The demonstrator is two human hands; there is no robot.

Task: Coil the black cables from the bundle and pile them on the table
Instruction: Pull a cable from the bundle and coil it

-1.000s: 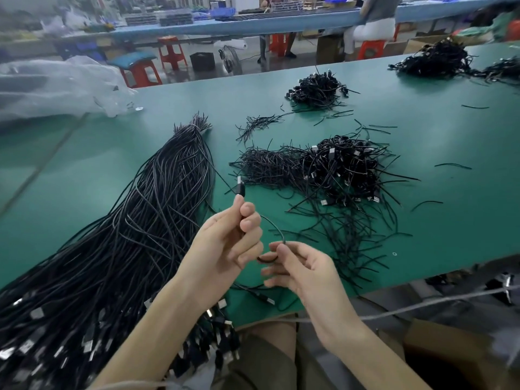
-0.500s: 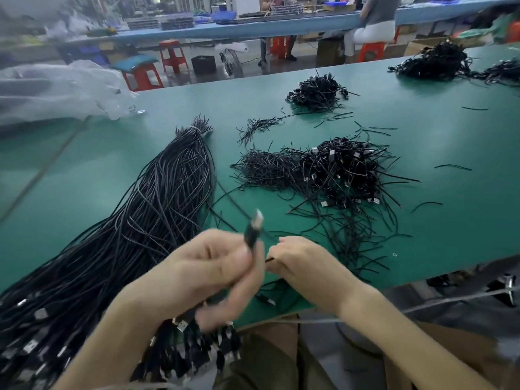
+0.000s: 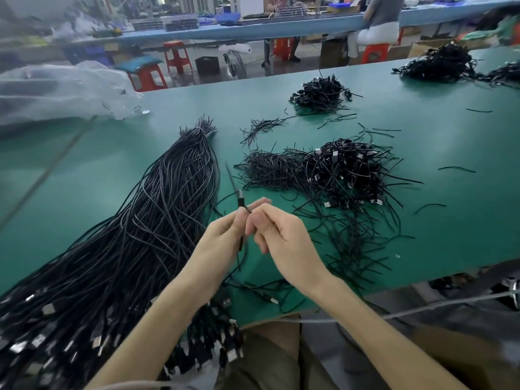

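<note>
1. We see both hands meeting above the near edge of the green table (image 3: 422, 142), just below the centre of the view.
2. Our left hand (image 3: 218, 250) is curled closed, thumb and forefinger pinching one black cable (image 3: 241, 243) just below its connector (image 3: 240, 199), which stands upright above the fingertips.
3. Our right hand (image 3: 284, 243) touches the left at the fingertips, its fingers folded loosely inward; the thumb and forefinger meet at the same cable, right under the connector. Whether it grips the cable or only rests against it, we cannot tell.
4. The cable drops from the pinch down between the two palms and trails toward the table edge at 6 o'clock.
5. The bundle (image 3: 135, 237) of long straight black cables lies at 9 o'clock from the hands, running from the 7 o'clock corner, where its metal plugs hang over the table edge, up to its bare tips at 11 o'clock.
6. The pile of coiled cables (image 3: 346, 173) sits at 1 o'clock from the hands, touching a heap of short black ties (image 3: 270, 170) on its left side.
7. A smaller coiled heap (image 3: 320, 94) lies farther off at 12 o'clock, and another dark heap (image 3: 441, 63) at 2 o'clock near the far edge.
8. Loose ties are scattered over the table at 3 to 5 o'clock.
9. A clear plastic bag (image 3: 62, 94) rests at 10 o'clock.
</note>
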